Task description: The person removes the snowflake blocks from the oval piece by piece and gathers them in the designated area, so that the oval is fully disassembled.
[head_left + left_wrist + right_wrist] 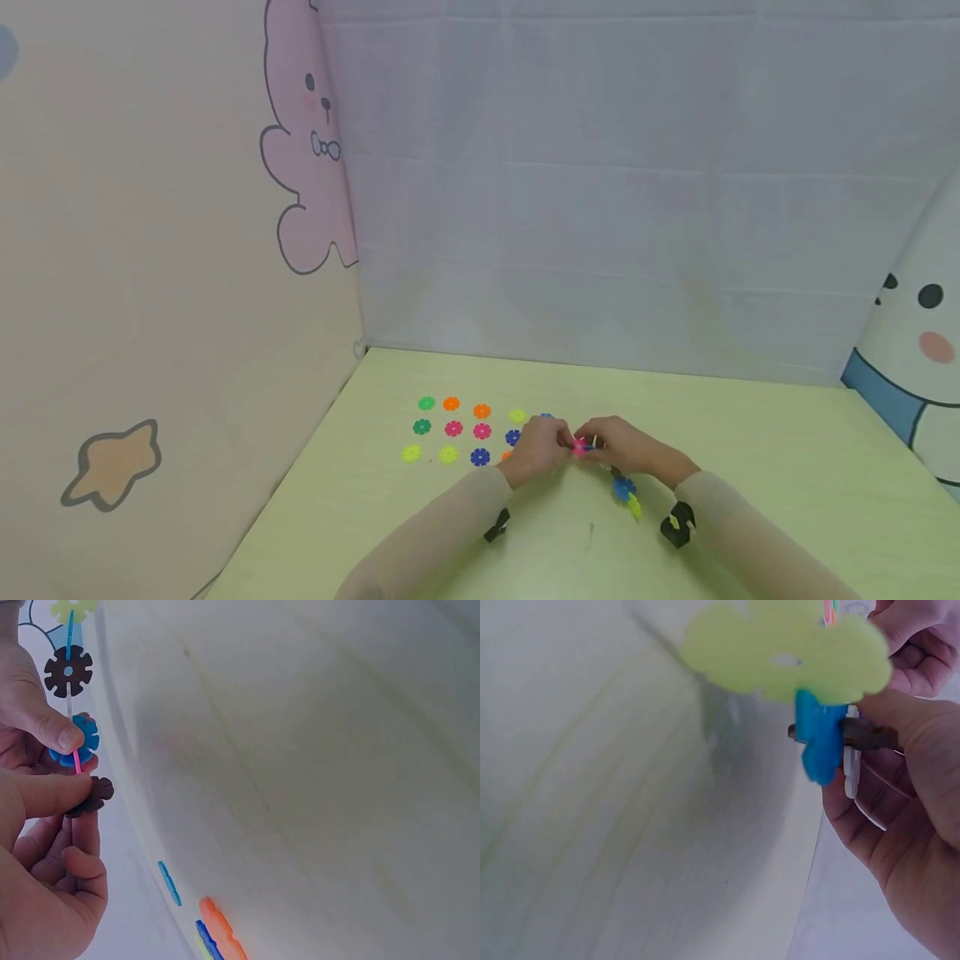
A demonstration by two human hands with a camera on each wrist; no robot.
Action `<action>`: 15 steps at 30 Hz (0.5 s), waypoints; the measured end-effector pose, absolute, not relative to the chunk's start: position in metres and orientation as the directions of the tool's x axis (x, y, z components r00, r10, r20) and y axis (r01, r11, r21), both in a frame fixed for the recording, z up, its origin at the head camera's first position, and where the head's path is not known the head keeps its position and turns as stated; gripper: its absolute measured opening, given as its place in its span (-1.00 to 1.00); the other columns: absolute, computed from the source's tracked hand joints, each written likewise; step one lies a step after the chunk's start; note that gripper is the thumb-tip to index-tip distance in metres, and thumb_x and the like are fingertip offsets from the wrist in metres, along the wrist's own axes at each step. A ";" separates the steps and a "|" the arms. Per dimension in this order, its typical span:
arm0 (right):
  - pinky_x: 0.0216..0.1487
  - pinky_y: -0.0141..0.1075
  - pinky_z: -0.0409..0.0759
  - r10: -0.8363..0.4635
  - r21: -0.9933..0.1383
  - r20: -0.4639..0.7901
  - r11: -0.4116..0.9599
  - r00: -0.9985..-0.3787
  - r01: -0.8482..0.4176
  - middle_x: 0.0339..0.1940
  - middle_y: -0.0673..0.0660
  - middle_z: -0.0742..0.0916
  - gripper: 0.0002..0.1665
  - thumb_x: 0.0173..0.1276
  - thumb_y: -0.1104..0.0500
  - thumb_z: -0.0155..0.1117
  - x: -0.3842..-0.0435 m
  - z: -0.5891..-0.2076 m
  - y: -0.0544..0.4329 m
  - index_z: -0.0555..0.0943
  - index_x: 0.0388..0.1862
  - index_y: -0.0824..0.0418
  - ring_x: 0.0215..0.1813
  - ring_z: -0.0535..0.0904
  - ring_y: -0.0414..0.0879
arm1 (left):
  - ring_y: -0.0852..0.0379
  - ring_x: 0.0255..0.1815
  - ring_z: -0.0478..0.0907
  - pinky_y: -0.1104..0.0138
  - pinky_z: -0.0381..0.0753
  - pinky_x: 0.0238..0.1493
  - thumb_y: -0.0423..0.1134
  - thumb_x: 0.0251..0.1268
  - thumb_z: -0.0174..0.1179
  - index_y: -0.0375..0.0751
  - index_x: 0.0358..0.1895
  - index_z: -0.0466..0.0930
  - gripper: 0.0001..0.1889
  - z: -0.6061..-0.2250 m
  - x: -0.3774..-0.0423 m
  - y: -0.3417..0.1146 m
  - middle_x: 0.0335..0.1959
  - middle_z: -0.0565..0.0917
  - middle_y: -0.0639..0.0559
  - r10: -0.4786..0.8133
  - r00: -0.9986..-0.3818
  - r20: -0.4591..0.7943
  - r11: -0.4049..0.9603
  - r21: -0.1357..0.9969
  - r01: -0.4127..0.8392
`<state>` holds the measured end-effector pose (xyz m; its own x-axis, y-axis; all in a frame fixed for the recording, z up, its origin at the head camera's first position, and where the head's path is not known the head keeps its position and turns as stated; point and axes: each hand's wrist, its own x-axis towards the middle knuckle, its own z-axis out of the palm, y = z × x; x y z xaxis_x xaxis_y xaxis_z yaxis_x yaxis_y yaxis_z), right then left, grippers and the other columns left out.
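Note:
Both hands meet over the table around a chain of slotted flower-shaped plastic discs, joined at right angles. My left hand (538, 448) pinches a dark brown disc (96, 796) between thumb and fingers, at the chain's end. Against it stands a pink disc (579, 447), seen edge-on in the left wrist view. My right hand (622, 443) grips a blue disc (88, 739) just beyond the pink one. From the right hand the rest of the chain hangs toward the near side: white, dark, another blue disc (624, 488) and a yellow-green disc (780, 652) at the tail.
Loose discs lie flat in rows left of the hands, among them a green disc (427, 403), an orange disc (482, 411) and a dark blue disc (480, 457). Some are partly hidden behind the left hand. The pale table (787, 467) meets cloth-covered walls behind and at left.

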<state>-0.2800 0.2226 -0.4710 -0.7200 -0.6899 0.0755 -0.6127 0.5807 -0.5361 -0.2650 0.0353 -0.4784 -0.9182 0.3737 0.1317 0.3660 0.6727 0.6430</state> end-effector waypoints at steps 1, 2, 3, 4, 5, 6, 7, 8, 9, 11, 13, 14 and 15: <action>-0.38 -0.37 0.47 -0.691 -0.537 0.077 0.579 -0.719 -0.613 -0.37 -0.12 0.61 -0.75 0.26 0.15 0.33 -0.281 -0.471 0.223 0.62 -0.11 0.22 -0.41 0.43 -0.28 | 0.33 -0.48 0.44 0.53 0.46 -0.42 -0.45 0.05 0.31 -0.17 -0.46 0.66 -0.90 -0.478 -0.265 0.036 -0.55 0.61 0.16 0.377 -0.916 0.135 0.678 0.634 0.372; -0.38 -0.37 0.47 -0.689 -0.533 0.077 0.582 -0.720 -0.614 -0.37 -0.12 0.61 -0.74 0.26 0.14 0.33 -0.281 -0.472 0.223 0.61 -0.11 0.22 -0.41 0.43 -0.29 | 0.32 -0.48 0.44 0.52 0.46 -0.42 -0.47 0.04 0.30 -0.17 -0.46 0.66 -0.89 -0.478 -0.266 0.036 -0.55 0.61 0.16 0.380 -0.915 0.140 0.682 0.625 0.379; -0.38 -0.37 0.47 -0.688 -0.532 0.080 0.582 -0.721 -0.615 -0.37 -0.12 0.61 -0.74 0.26 0.14 0.33 -0.282 -0.472 0.224 0.61 -0.11 0.22 -0.41 0.44 -0.28 | 0.31 -0.48 0.44 0.51 0.46 -0.41 -0.48 0.03 0.30 -0.17 -0.46 0.66 -0.88 -0.478 -0.266 0.036 -0.54 0.61 0.15 0.382 -0.913 0.142 0.685 0.620 0.383; -0.38 -0.37 0.47 -0.687 -0.530 0.082 0.583 -0.722 -0.615 -0.37 -0.12 0.61 -0.74 0.26 0.14 0.33 -0.282 -0.472 0.224 0.61 -0.11 0.22 -0.41 0.44 -0.28 | 0.31 -0.48 0.44 0.51 0.46 -0.41 -0.48 0.02 0.29 -0.16 -0.46 0.66 -0.88 -0.479 -0.266 0.036 -0.54 0.61 0.14 0.385 -0.912 0.144 0.689 0.612 0.388; -0.38 -0.37 0.47 -0.685 -0.528 0.085 0.585 -0.724 -0.615 -0.36 -0.11 0.61 -0.74 0.26 0.14 0.33 -0.282 -0.472 0.224 0.61 -0.11 0.22 -0.41 0.44 -0.28 | 0.30 -0.47 0.44 0.50 0.46 -0.40 -0.49 0.02 0.29 -0.16 -0.46 0.66 -0.87 -0.479 -0.266 0.035 -0.53 0.61 0.14 0.387 -0.911 0.143 0.691 0.609 0.390; -0.38 -0.37 0.48 -0.684 -0.525 0.090 0.585 -0.724 -0.618 -0.36 -0.11 0.61 -0.74 0.26 0.14 0.34 -0.283 -0.472 0.225 0.61 -0.11 0.22 -0.40 0.44 -0.27 | 0.30 -0.47 0.44 0.50 0.46 -0.39 -0.49 0.02 0.29 -0.15 -0.45 0.66 -0.87 -0.479 -0.266 0.035 -0.52 0.62 0.13 0.389 -0.911 0.138 0.693 0.608 0.388; -0.38 -0.37 0.48 -0.682 -0.523 0.095 0.586 -0.725 -0.619 -0.36 -0.10 0.62 -0.73 0.25 0.14 0.34 -0.283 -0.472 0.225 0.61 -0.11 0.23 -0.40 0.45 -0.27 | 0.30 -0.46 0.44 0.50 0.46 -0.38 -0.49 0.02 0.29 -0.15 -0.45 0.65 -0.87 -0.479 -0.267 0.034 -0.50 0.62 0.12 0.392 -0.910 0.133 0.691 0.610 0.387; -0.37 -0.37 0.49 -0.679 -0.522 0.098 0.587 -0.727 -0.619 -0.35 -0.09 0.62 -0.74 0.25 0.15 0.34 -0.283 -0.472 0.225 0.61 -0.11 0.22 -0.39 0.46 -0.26 | 0.31 -0.45 0.44 0.50 0.47 -0.38 -0.48 0.03 0.29 -0.14 -0.44 0.64 -0.87 -0.479 -0.267 0.033 -0.49 0.63 0.12 0.395 -0.911 0.117 0.684 0.624 0.377; -0.37 -0.37 0.49 -0.677 -0.523 0.100 0.587 -0.729 -0.618 -0.35 -0.09 0.63 -0.74 0.25 0.15 0.34 -0.283 -0.471 0.225 0.61 -0.11 0.22 -0.39 0.46 -0.26 | 0.31 -0.45 0.45 0.50 0.48 -0.38 -0.47 0.04 0.29 -0.14 -0.44 0.64 -0.87 -0.478 -0.267 0.032 -0.47 0.63 0.11 0.400 -0.910 0.105 0.672 0.642 0.369; -0.36 -0.37 0.49 -0.675 -0.522 0.098 0.590 -0.731 -0.615 -0.36 -0.09 0.62 -0.74 0.26 0.15 0.33 -0.282 -0.471 0.225 0.61 -0.10 0.22 -0.39 0.47 -0.26 | 0.32 -0.45 0.48 0.50 0.49 -0.38 -0.45 0.06 0.30 -0.15 -0.43 0.62 -0.89 -0.476 -0.268 0.028 -0.46 0.65 0.10 0.415 -0.906 0.085 0.647 0.673 0.359; -0.37 -0.36 0.50 -0.674 -0.517 0.098 0.594 -0.732 -0.616 -0.36 -0.10 0.62 -0.74 0.26 0.15 0.33 -0.282 -0.470 0.225 0.61 -0.10 0.23 -0.40 0.48 -0.26 | 0.33 -0.47 0.50 0.49 0.50 -0.39 -0.42 0.09 0.31 -0.16 -0.43 0.60 -0.90 -0.472 -0.268 0.022 -0.47 0.65 0.12 0.435 -0.898 0.064 0.618 0.704 0.350; -0.37 -0.37 0.50 -0.670 -0.516 0.091 0.601 -0.737 -0.610 -0.37 -0.11 0.61 -0.73 0.27 0.15 0.32 -0.282 -0.470 0.225 0.61 -0.09 0.22 -0.40 0.47 -0.27 | 0.32 -0.48 0.51 0.48 0.50 -0.41 -0.41 0.10 0.31 -0.16 -0.43 0.59 -0.90 -0.470 -0.267 0.019 -0.48 0.64 0.13 0.445 -0.894 0.054 0.605 0.718 0.344; -0.37 -0.37 0.49 -0.667 -0.517 0.083 0.606 -0.741 -0.604 -0.37 -0.12 0.61 -0.73 0.27 0.15 0.32 -0.282 -0.470 0.225 0.61 -0.09 0.23 -0.41 0.47 -0.27 | 0.31 -0.49 0.52 0.47 0.51 -0.42 -0.40 0.11 0.31 -0.17 -0.42 0.59 -0.91 -0.467 -0.267 0.016 -0.50 0.64 0.14 0.455 -0.889 0.052 0.590 0.731 0.344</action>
